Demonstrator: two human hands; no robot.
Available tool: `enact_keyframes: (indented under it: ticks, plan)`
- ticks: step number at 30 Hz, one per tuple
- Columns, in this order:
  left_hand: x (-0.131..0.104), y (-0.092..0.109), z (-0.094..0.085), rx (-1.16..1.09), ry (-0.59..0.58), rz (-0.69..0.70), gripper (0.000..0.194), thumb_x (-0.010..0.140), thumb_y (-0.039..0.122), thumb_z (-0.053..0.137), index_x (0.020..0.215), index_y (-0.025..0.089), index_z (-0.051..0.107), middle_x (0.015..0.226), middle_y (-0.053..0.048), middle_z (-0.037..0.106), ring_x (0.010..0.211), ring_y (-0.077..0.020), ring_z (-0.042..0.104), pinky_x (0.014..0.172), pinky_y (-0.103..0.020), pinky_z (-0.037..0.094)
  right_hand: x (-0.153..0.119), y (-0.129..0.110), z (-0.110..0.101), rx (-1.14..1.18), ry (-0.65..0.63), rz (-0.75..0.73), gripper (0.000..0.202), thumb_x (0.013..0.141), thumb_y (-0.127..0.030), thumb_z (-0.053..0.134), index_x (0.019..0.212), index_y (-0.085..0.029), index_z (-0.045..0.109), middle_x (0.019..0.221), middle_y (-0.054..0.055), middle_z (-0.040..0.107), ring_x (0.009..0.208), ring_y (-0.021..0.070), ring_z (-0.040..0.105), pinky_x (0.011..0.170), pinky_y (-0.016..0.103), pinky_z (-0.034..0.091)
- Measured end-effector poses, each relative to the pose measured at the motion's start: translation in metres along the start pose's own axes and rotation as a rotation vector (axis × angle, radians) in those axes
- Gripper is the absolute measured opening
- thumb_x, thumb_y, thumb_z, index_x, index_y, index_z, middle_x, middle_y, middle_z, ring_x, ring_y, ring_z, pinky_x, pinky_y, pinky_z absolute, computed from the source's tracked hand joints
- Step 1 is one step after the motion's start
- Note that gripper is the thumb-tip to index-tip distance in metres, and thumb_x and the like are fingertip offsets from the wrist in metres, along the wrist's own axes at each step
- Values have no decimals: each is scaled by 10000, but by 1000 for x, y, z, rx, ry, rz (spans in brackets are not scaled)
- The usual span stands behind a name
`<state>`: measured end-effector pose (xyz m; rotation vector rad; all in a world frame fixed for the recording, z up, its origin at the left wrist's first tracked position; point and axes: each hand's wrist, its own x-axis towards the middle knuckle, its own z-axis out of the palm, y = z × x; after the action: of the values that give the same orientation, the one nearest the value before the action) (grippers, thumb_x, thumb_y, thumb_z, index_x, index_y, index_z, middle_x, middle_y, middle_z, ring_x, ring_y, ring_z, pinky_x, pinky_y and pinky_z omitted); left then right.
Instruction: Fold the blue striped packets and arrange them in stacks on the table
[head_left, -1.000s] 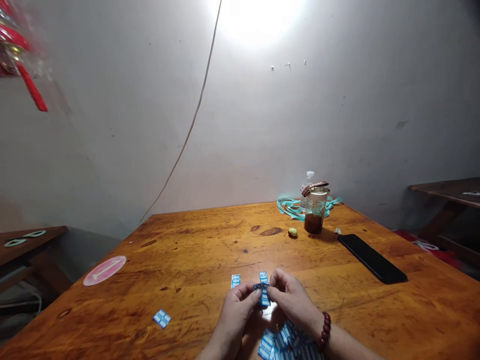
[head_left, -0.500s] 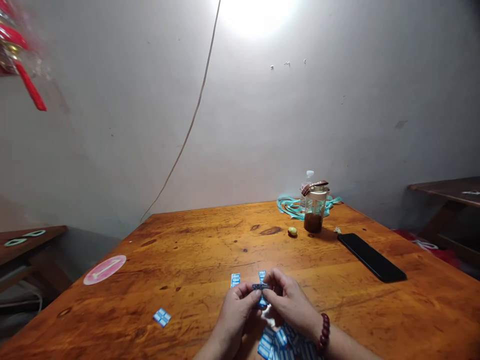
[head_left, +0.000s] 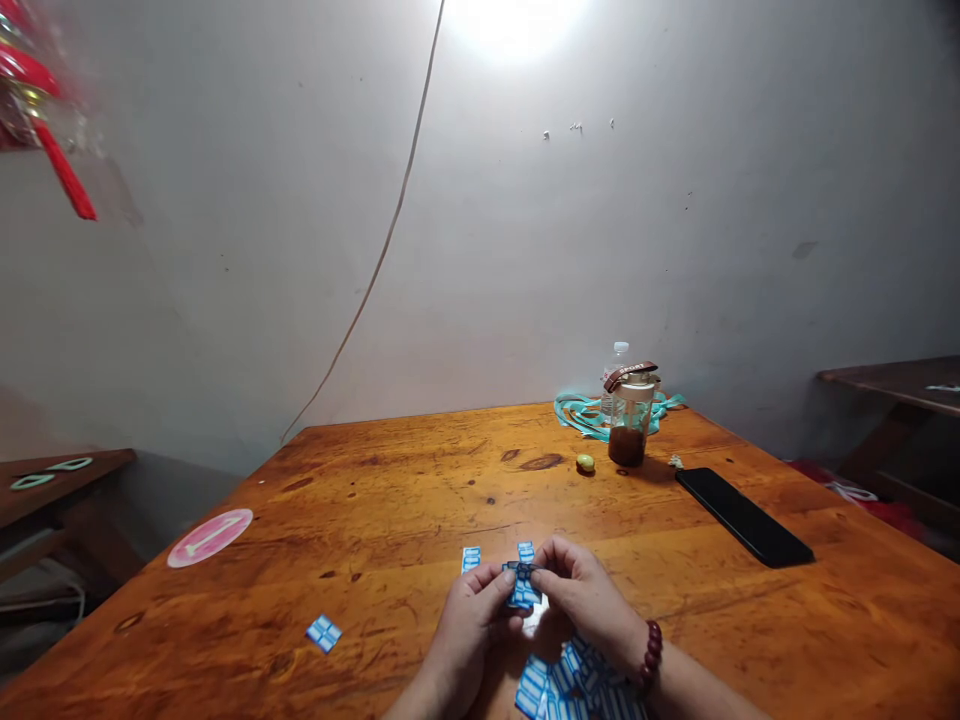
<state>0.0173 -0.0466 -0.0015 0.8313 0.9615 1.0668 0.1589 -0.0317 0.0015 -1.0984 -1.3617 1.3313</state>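
Near the front of the wooden table, my left hand (head_left: 469,625) and my right hand (head_left: 589,600) pinch a small blue-and-white piece (head_left: 523,590) between thumbs and fingers. A dark bead bracelet circles my right wrist. Below my right hand lies a pile of blue-and-white pieces (head_left: 562,690), partly hidden by that hand and forearm. Just beyond my fingers, one blue-and-white strip (head_left: 471,558) lies at the left and another (head_left: 525,550) at the right. Farther left, a blue-and-white square (head_left: 324,633) rests alone.
A black phone (head_left: 742,515) lies at the right of the table (head_left: 390,500). Behind it stand a brown-filled cup (head_left: 628,425) and a clear bottle (head_left: 619,356), with turquoise ribbon (head_left: 577,415) around them. A yellow object (head_left: 585,463) and a pink disc (head_left: 210,538) also lie there.
The piece between my fingers has tilted, so more of its blue-and-white face shows. My hands have stayed in nearly the same place.
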Motion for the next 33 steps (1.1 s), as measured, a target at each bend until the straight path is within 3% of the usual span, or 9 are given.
enact_keyframes:
  ticks: [8,12,17,20,23,27,33]
  plan:
    - [-1,-2,3,-10,-81,25,230,662,324,635,717,101,625,616,-37,591,514,-85,526,475,-172,392,0,4,-1,31,-37,13,90,653,-207,538,643,-162,461,519,-64,453,437,52,408,401,157,294]
    - [0,0,2,54,-104,-14,262,634,353,652,711,103,640,596,-40,598,491,-94,525,477,-188,385,0,5,-2,16,-79,-51,105,663,-234,556,721,-160,508,596,-45,496,523,73,454,463,171,353]
    - [0,4,0,143,-90,7,274,610,368,668,671,101,647,567,-30,592,486,-87,508,467,-178,360,-1,2,-4,-46,-85,-127,77,671,-224,558,668,-152,531,589,-38,493,563,87,452,527,195,370]
    - [-6,11,4,65,-66,31,277,677,385,605,784,132,637,711,-45,614,604,-105,549,517,-176,392,-3,-6,-4,67,-69,-113,104,649,-222,589,643,-153,511,596,-38,488,586,89,456,559,199,372]
    - [-12,15,8,-47,-153,-2,277,746,385,523,876,155,605,867,-71,608,716,-142,578,598,-223,436,-5,-13,-3,157,-93,-64,152,636,-253,616,641,-159,497,610,-42,487,579,85,460,549,196,372]
    - [-15,14,9,-169,-257,-69,227,785,326,486,893,149,577,784,-54,596,655,-121,578,602,-236,445,-6,-13,-1,173,-104,7,201,634,-304,627,647,-173,475,582,-57,464,514,74,448,493,190,359]
    - [-12,12,7,-236,-217,-118,145,762,284,533,795,146,560,708,-19,577,590,-87,561,550,-198,434,-3,-3,-2,95,-101,-93,148,685,-254,583,657,-166,469,614,-41,469,575,86,452,536,197,363]
